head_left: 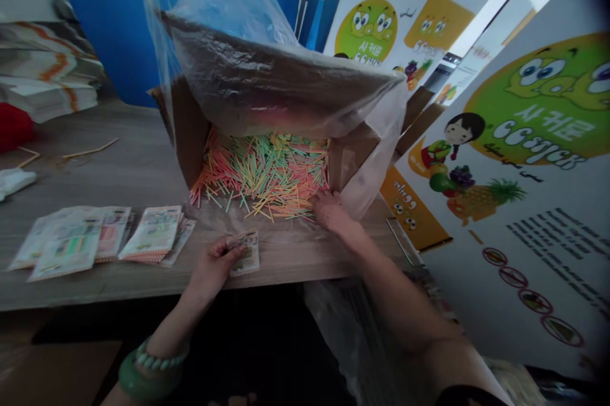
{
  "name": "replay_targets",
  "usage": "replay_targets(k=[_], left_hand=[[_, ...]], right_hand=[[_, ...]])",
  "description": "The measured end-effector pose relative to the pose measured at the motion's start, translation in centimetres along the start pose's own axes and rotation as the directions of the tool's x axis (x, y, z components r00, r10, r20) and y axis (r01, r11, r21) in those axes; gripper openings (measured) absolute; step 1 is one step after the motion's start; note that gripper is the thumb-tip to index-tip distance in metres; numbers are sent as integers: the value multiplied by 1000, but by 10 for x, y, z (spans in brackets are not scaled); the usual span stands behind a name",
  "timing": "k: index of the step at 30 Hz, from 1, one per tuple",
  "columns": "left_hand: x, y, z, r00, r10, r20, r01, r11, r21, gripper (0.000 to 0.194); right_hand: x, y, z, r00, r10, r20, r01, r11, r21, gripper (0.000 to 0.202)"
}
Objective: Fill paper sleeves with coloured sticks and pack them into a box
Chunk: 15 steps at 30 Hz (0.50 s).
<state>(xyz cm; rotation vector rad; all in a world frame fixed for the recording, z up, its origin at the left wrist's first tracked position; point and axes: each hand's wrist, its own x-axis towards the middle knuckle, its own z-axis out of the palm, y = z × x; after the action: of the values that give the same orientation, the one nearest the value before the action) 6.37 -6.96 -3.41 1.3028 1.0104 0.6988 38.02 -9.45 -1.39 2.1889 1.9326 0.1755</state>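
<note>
My left hand [216, 264] pinches the left edge of a small printed packet [246, 255] above the front of the table. At the front right of the pile of coloured sticks [267, 168], my right hand [328, 209] touches the sticks with its fingers; whether it holds any is hidden. The sticks are thin, in pink, green and yellow, and spill from a cardboard box [190, 133] lined with clear plastic [286, 85]. Left of my left hand lie a stack of printed packets [155, 231] and a second, spread group of packets [71, 241].
Large printed cartons [534, 158] stand close on the right, with more cartons [381, 12] behind the box. Bundled white stacks [45, 75] and a red item [14, 126] sit at the far left. A blue panel [109, 18] rises behind the table [128, 171].
</note>
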Motion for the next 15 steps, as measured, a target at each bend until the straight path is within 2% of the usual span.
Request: replay_targets(k=[4,10,15], left_hand=[[2,-6,1,998,64,-20,-63,997,41,25],[-2,-1,0,994,110,2,-110,993,32,23],[-4,-6,-1,990,141,3,-141,990,21,23]], right_hand=[[3,-8,-2,1000,23,-15,-23,998,-57,36],[11,-6,0,999,0,54,3,999,-51,34],[9,4,0,992,117,-38,-109,980,169,29]])
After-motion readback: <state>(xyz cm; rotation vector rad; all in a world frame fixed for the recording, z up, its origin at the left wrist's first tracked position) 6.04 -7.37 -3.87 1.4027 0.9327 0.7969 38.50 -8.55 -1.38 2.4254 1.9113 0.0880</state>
